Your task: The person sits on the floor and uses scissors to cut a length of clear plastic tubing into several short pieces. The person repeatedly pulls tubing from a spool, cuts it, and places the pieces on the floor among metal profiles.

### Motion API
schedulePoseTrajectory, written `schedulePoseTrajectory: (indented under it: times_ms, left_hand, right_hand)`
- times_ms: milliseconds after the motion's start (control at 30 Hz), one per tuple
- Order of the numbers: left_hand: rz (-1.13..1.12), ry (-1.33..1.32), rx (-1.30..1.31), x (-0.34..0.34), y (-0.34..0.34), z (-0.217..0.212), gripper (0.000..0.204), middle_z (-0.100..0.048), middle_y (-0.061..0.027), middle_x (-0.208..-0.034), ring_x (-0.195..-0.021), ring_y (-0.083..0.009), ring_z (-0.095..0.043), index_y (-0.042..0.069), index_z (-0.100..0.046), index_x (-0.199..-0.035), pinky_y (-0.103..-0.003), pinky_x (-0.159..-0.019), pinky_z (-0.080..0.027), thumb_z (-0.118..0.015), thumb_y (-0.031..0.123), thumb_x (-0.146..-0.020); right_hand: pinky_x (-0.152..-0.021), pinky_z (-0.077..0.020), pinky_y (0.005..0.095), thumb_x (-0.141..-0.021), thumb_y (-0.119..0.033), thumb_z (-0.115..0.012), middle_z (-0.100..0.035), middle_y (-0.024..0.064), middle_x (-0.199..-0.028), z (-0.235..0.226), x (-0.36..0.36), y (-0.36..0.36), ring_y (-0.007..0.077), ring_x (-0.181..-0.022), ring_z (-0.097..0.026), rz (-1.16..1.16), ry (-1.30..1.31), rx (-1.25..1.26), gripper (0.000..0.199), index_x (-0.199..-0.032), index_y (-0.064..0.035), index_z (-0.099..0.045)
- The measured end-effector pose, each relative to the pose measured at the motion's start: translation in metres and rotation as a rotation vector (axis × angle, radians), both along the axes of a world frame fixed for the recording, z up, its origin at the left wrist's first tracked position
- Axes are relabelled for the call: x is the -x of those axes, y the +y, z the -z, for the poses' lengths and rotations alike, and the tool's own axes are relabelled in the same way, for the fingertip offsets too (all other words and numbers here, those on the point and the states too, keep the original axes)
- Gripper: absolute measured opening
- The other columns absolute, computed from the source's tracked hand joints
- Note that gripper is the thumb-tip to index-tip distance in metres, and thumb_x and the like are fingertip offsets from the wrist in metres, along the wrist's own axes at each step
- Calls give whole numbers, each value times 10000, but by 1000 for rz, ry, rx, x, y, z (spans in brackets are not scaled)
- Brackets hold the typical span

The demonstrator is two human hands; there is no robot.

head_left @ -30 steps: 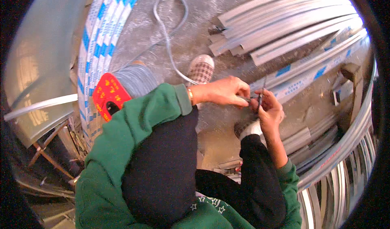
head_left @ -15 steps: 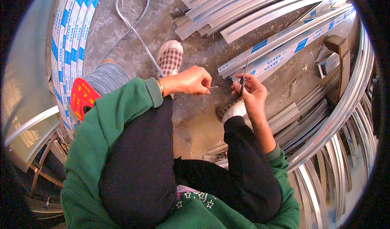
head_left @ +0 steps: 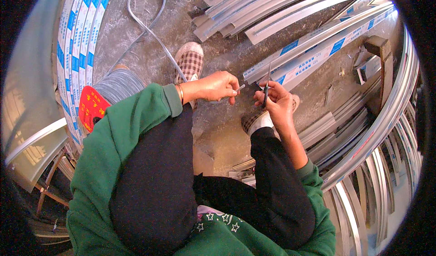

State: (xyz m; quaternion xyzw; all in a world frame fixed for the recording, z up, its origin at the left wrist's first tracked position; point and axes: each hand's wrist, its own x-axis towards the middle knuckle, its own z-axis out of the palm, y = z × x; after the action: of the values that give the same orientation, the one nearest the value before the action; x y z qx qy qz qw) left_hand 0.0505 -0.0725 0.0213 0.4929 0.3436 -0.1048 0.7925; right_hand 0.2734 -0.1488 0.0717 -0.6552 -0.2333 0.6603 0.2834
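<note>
The left hand [head_left: 217,86] is closed in a pinch around a short pale pin-like piece [head_left: 239,88], whose tip sticks out to the right of the fingertips. Just to its right, a little apart, the right hand [head_left: 275,102] is curled around a thin dark tool [head_left: 266,87] that stands nearly upright, its slim end rising above the fingers; what kind of tool it is cannot be told. Both hands are held above the knees of dark trousers [head_left: 281,183], with green sleeves [head_left: 131,129] coming from the near edge.

Below the hands lies a grey concrete floor [head_left: 218,56]. A checked shoe [head_left: 190,61] rests on it just beyond the left wrist, and a second shoe [head_left: 254,120] shows partly under the right hand. A grey cable [head_left: 146,27] loops across the floor on the far left. Long metal profiles with blue-and-white film [head_left: 318,51] run on the far right, close behind the tool, with bare metal profiles [head_left: 254,6] stacked farther off. More film-wrapped strips [head_left: 77,42] lie on the left, beside a red packet [head_left: 92,108]. Curved bare rails [head_left: 386,133] crowd the right side.
</note>
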Motion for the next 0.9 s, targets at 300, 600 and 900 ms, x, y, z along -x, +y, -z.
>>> schedulePoseTrajectory:
  times_ms: [300, 600, 900]
  left_hand:
    - [-8, 71, 18, -2, -7, 17, 142, -668, -8, -795, -660, -94, -599, 30, -669, -983, -239, -556, -477, -597, 142, -933]
    - [-108, -133, 62, -5, -16, 38, 190, -587, 29, -735, -638, -76, -508, 72, -676, -1011, -250, -578, -410, -528, 175, -952]
    - [-53, -24, 255, -13, -14, 37, 129, -521, 77, -706, -605, -37, -433, 128, -600, -963, -220, -523, -349, -496, 204, -953]
  right_hand:
    - [-628, -514, 240, -874, -32, -700, -700, 71, -800, -4, 2, 3, 117, -698, -657, 7, 12, 6, 259, -1116, 7, -616]
    - [-614, -505, 241, -862, -39, -716, -689, 67, -771, -4, 3, 3, 119, -685, -655, 7, -3, -1, 264, -1103, 11, -621]
    - [-614, -504, 244, -870, -45, -710, -686, 65, -762, -6, 4, 4, 123, -666, -653, -8, -20, 18, 259, -1103, 21, -618]
